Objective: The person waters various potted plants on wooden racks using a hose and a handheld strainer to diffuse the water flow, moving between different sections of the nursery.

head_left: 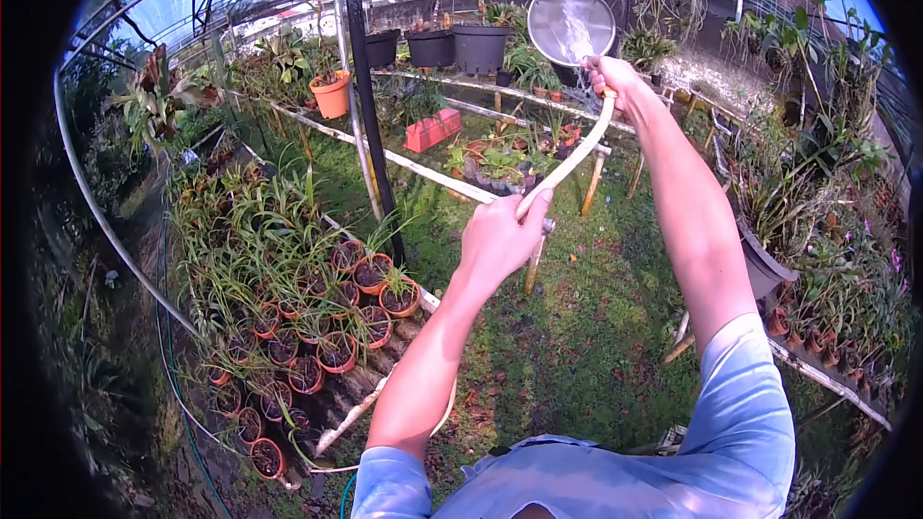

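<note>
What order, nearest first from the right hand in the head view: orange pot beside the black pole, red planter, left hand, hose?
From the right hand:
1. Hose, in its grip.
2. Left hand, lower left.
3. Red planter, beyond, leftward.
4. Orange pot, left of the black pole.

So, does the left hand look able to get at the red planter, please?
Probably not: the left hand is closed round the hose, and the red planter sits farther off, beyond a white rail.

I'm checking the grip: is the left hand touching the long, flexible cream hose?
Touching. The head view shows the left hand closed around the cream hose.
</note>
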`<state>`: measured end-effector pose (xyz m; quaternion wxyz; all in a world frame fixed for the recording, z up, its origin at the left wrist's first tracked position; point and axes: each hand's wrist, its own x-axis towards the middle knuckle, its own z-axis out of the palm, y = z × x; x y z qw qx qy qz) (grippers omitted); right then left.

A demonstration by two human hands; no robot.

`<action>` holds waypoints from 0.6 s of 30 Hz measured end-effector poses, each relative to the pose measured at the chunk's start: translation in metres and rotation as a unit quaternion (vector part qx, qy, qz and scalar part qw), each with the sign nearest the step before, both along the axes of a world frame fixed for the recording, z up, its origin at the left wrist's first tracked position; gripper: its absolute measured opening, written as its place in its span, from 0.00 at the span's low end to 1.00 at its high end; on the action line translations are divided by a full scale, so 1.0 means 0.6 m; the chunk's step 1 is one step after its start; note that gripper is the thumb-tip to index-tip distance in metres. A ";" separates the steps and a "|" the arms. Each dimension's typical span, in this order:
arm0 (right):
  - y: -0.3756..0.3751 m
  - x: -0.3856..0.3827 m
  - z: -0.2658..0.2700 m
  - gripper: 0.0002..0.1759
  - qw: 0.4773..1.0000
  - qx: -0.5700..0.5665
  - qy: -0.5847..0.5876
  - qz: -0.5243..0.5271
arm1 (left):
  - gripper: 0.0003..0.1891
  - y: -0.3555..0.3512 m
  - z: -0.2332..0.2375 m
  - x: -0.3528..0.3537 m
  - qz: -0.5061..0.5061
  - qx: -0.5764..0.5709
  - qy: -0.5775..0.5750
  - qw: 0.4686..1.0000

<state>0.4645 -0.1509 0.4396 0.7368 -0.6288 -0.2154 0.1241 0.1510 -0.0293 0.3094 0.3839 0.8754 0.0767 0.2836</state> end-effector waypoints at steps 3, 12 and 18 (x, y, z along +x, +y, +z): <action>0.086 0.001 0.010 0.08 1.000 0.020 -0.007 0.003 | 0.30 0.027 -0.006 -0.007 0.036 -0.011 -0.018 0.999; 0.237 0.042 0.019 0.05 0.993 0.105 0.011 0.045 | 0.31 0.088 0.015 0.005 0.144 0.011 -0.011 0.989; 0.263 0.110 0.006 0.04 0.989 0.144 0.015 0.034 | 0.30 0.104 0.019 0.068 0.180 0.029 0.000 0.983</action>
